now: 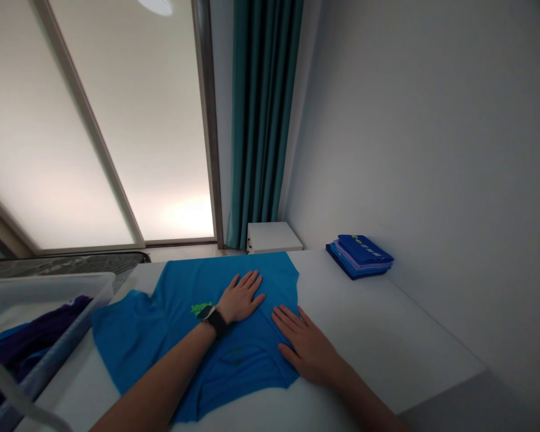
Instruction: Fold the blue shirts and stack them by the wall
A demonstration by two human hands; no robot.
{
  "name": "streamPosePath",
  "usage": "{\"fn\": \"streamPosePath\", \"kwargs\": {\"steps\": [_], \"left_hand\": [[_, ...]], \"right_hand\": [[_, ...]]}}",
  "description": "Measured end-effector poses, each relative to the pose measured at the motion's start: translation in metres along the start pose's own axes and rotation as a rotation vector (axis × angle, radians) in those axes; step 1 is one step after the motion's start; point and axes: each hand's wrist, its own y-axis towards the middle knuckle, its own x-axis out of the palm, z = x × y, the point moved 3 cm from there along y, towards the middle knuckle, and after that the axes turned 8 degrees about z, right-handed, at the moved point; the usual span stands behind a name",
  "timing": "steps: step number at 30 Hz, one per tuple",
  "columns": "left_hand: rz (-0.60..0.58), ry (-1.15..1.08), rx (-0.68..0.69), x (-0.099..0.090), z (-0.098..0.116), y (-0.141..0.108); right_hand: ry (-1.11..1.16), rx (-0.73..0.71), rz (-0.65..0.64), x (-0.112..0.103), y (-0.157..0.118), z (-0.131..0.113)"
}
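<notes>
A blue T-shirt with a small green print lies spread on the white table, one side turned over onto itself. My left hand, with a dark watch on its wrist, rests flat on the middle of the shirt, fingers stretched out. Against the shirt's right side my right hand lies with extended fingers, the fingertips on the cloth and the palm at its edge. Neither hand grips anything. Some wrinkles show at the sleeve on the left and along the near edge.
On the left stands a white plastic bin holding purple and blue clothes. A stack of folded clothes sits at the table's far right, by the wall. Behind the table are a small white cabinet and a teal curtain.
</notes>
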Motion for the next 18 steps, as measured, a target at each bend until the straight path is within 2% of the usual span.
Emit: {"fn": "streamPosePath", "kwargs": {"steps": [5,10,14,18], "left_hand": [[0.045,0.006,0.014,-0.005,0.002,0.001],[0.109,0.017,0.099,-0.012,0.030,0.003],[0.035,-0.021,0.175,-0.002,0.050,0.001],[0.050,-0.009,0.160,0.006,0.045,0.000]], "right_hand": [[0.041,-0.045,-0.028,-0.009,-0.013,-0.007],[0.028,-0.043,-0.030,-0.008,-0.014,-0.007],[-0.003,-0.062,-0.014,-0.005,-0.014,-0.005],[0.016,-0.048,-0.022,-0.006,-0.014,-0.006]]}}
